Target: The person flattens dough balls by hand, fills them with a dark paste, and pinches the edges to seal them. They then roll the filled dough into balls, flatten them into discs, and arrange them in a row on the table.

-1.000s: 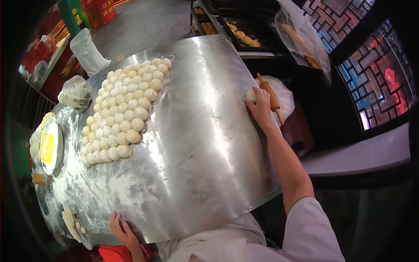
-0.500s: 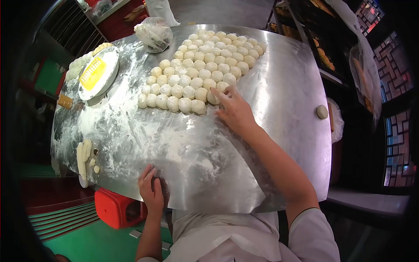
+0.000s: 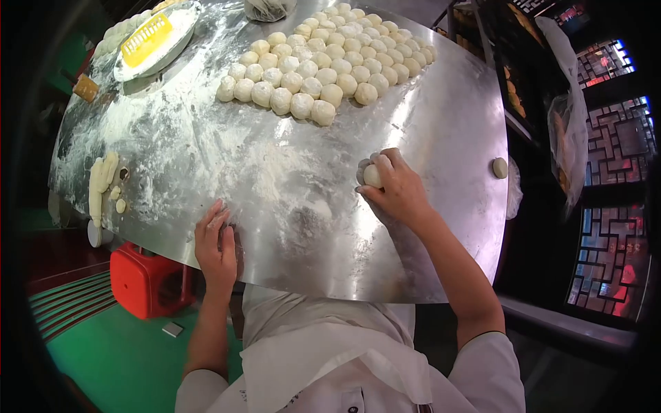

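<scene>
My right hand (image 3: 399, 189) has its fingers round a pale dough ball (image 3: 372, 177), over the steel tabletop on the right. My left hand (image 3: 215, 248) is open above the table's front edge, fingers loosely extended and nothing in them. Further back, floury dough balls (image 3: 301, 104) sit close together in several rows. A gap shows at the near right corner of these rows.
At the back left, a yellow slotted scraper (image 3: 146, 40) lies in a white bowl of flour (image 3: 180, 31). Dough strips and scraps (image 3: 102, 180) lie at the left edge. A small round lump (image 3: 500, 167) sits at the right edge. A red stool (image 3: 143, 279) stands below.
My right hand has drawn a dough ball from the near right corner of the rows toward me. My left hand stays open near the front edge. The camera view has shifted.
</scene>
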Demonstrator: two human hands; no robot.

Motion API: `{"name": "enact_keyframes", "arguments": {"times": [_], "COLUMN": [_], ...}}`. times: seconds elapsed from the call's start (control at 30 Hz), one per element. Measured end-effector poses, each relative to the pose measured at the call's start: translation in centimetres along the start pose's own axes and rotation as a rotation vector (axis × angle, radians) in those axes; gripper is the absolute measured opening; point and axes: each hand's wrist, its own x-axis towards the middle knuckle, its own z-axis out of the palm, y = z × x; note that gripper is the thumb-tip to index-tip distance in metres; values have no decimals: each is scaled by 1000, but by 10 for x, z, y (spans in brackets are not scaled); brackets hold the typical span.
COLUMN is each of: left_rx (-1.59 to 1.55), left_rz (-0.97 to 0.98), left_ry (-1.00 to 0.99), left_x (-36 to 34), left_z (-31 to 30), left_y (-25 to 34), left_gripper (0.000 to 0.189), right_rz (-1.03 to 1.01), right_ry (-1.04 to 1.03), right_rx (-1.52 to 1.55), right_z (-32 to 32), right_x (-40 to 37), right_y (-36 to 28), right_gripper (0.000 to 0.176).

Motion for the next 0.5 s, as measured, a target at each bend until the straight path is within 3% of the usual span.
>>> {"name": "enact_keyframes", "arguments": {"times": [0.17,0.2,0.27,0.37,0.5], "left_rx": [-88,-90,-69,-94,-61], "left_rz": [-48,-58,-55,-65,-64], "left_ry": [24,32,36,50,46], "left_x": [0,0,-1,-1,1], "left_z": [-1,-2,-1,0,0], "left_y": [5,5,3,3,2], "left_gripper": [28,28,28,27,27], "right_rz": [179,170,-35,97,-27], "right_ry": [-44,-51,37,10,76], "right_rx": [73,68,-201,-78,-297], "right_z": [11,6,-17,-42,4], "right_x": [-4,-3,4,31,58], "right_y": [2,-3,-20,-31,-12], "right_gripper": [53,53,51,57,74]}}
